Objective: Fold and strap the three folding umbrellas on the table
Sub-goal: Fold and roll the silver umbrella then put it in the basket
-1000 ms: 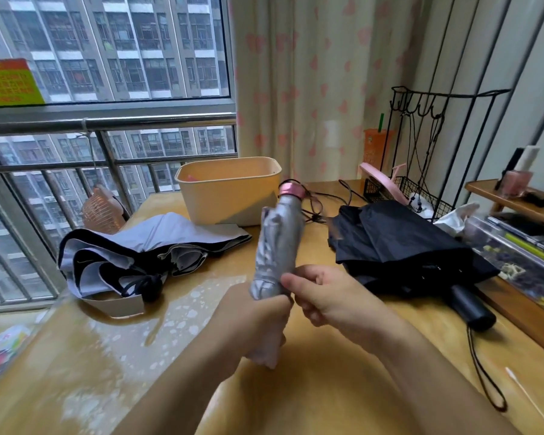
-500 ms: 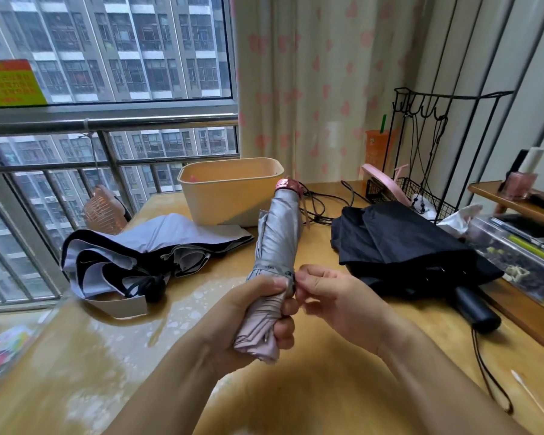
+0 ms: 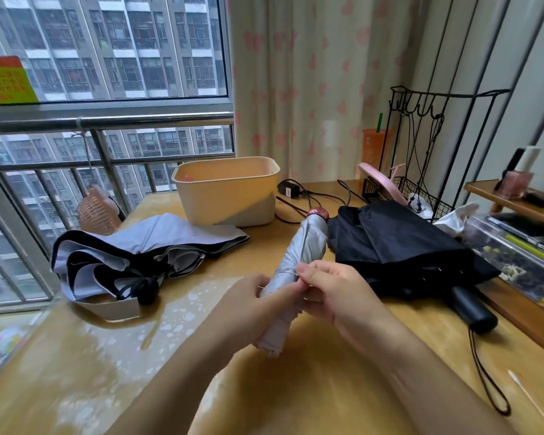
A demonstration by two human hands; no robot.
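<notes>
Around the silver umbrella (image 3: 302,246) the bare table (image 3: 311,403) is open from 5 to 8 o'clock. At 10 o'clock the grey umbrella (image 3: 170,233) lies spread. At 12 o'clock stands the beige tub (image 3: 226,196), with cables (image 3: 308,196) at 1. From 2 to 4 o'clock the black umbrella (image 3: 399,246) and its handle (image 3: 474,309) block the way.

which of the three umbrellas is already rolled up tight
The pink-capped silver umbrella, held by the left hand and right hand; the lilac umbrella and black umbrella lie loose on the table.
</notes>
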